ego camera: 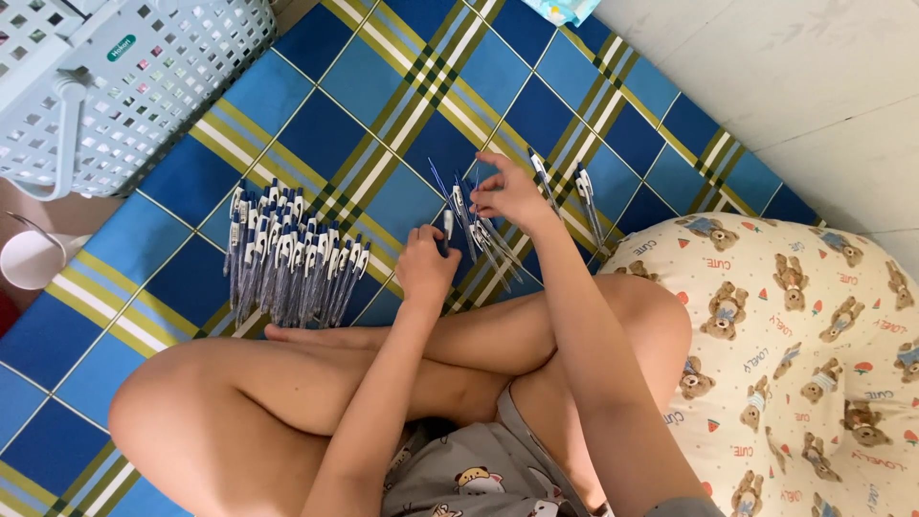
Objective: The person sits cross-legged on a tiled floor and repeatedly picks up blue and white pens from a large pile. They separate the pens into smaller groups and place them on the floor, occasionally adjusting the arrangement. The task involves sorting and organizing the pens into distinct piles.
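A: Pens [474,225]: where are they?

B: Loose cluster on the checked mat [316,124], at 12 o'clock from my knees. My right hand [507,191] pinches one; my left hand [426,263] is closed around another.

A: Handling?

B: I judge them light, stiff, slick plastic. Grip mid-barrel. The sorted row [287,263] lies at 9 o'clock.

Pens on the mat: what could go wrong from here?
1. The left hand grips one pen right beside the loose pens under the right hand; a nudge may scatter them.
2. The sorted row of pens lies just past the bare foot; a leg shift could knock it askew.
3. Two pens lie apart near the cushion and may get missed.
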